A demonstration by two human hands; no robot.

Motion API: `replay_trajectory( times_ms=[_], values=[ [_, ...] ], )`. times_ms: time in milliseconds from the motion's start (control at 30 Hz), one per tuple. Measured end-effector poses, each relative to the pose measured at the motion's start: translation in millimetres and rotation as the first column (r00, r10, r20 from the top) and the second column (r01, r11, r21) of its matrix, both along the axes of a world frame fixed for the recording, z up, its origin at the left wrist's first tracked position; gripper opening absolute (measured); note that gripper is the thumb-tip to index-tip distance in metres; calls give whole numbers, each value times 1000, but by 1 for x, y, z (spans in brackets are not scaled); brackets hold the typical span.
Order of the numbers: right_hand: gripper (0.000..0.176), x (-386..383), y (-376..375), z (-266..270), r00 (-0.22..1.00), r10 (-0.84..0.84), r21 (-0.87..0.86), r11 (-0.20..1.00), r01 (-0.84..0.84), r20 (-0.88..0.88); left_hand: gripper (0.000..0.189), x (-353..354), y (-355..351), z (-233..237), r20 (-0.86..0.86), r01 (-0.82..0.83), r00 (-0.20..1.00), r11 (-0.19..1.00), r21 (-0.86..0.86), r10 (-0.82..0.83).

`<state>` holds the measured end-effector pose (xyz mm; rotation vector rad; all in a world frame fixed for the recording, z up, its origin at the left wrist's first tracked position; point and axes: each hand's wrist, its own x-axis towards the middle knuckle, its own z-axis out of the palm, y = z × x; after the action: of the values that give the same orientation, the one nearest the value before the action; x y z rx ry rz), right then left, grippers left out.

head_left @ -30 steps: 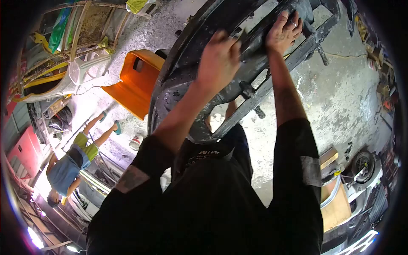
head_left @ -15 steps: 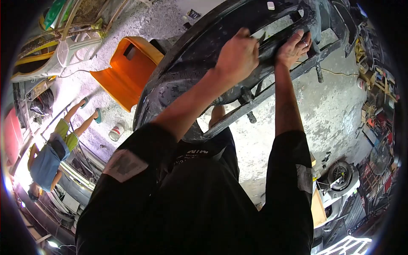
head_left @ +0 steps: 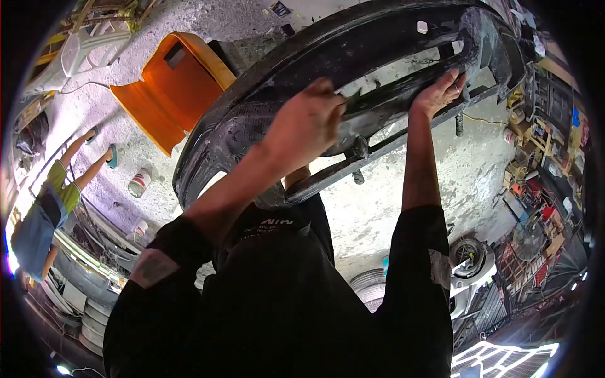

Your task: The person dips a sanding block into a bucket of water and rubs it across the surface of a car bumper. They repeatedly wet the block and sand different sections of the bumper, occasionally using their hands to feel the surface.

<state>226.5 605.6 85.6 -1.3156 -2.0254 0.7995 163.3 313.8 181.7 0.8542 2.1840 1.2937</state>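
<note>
A black car bumper (head_left: 252,104), scuffed and dusty with grey smears, stretches diagonally in front of me, with long slots cut through it. My left hand (head_left: 309,123) is closed in a fist over its middle, slightly blurred. A small thin dark piece (head_left: 355,96) pokes out from those fingers; its kind is not clear. Farther right, my right hand (head_left: 439,94) holds the bumper's inner bar beside a slot, fingers bent over it. Part of the bumper is hidden behind my left forearm.
An orange plastic chair seat (head_left: 183,88) lies left of the bumper on the stained concrete floor (head_left: 403,208). A can (head_left: 139,183) stands near another person (head_left: 47,214) at far left. Cluttered shelves (head_left: 535,170) and a wheel (head_left: 467,253) are at right.
My left hand has moved left and down along the bumper with the thin dark piece. My right hand stays on the bar, its fingers now closer together. The whole view has shifted.
</note>
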Motion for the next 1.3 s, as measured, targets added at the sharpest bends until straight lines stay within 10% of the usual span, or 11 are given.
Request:
replay_trajectory(
  times_ms=[900, 1300],
  values=[
    [83, -3, -2, 1, 1000, 6, 28, 1000, -6, 16, 9, 23, 37, 3, -219, -40, 975, 997, -70, 24],
    [70, -3, 1, -3, 1000, 25, 37, 999, -25, 13, 22, 17, -48, 35, 92, -13, 996, 995, -99, 23]
  ],
)
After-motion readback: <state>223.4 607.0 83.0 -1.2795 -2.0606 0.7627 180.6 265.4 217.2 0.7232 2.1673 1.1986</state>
